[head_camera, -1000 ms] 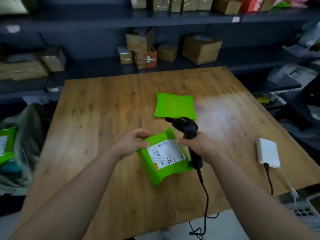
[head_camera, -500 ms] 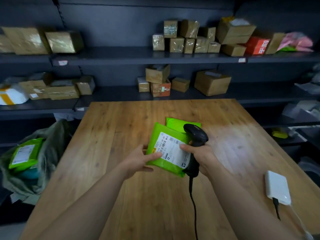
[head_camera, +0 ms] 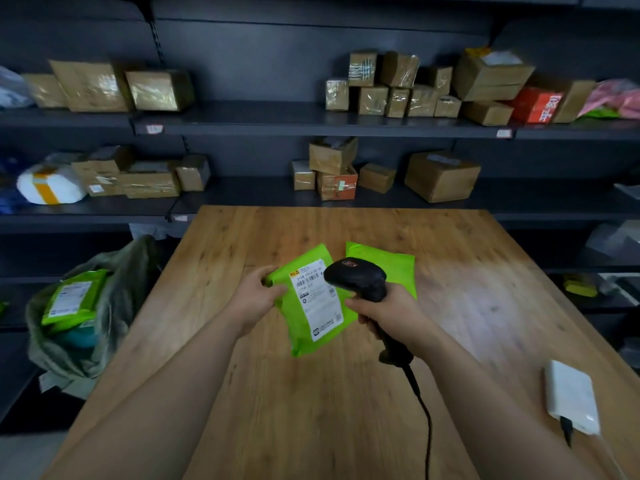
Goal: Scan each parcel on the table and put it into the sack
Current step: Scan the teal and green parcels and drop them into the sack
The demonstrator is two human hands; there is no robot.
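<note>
My left hand (head_camera: 258, 299) pinches the upper left corner of a green parcel (head_camera: 304, 317) and holds it tilted above the wooden table (head_camera: 467, 306), white label facing me. My right hand (head_camera: 388, 313) grips a black corded scanner (head_camera: 360, 280), whose head sits just right of the label's barcode. A second green parcel (head_camera: 398, 268) lies flat on the table behind the scanner, partly hidden by it. The grey-green sack (head_camera: 114, 299) stands open off the table's left edge, with a green labelled parcel (head_camera: 74, 296) inside.
A white power bank (head_camera: 571, 396) with a plugged cable lies near the table's right front edge. The scanner's cord runs down toward me. Dark shelves (head_camera: 311, 121) behind and on both sides hold several cardboard boxes.
My left hand lifted the green parcel off the table and tilted it upright. My right hand raised the scanner to the label. My head tipped up, bringing shelves and sack into view.
</note>
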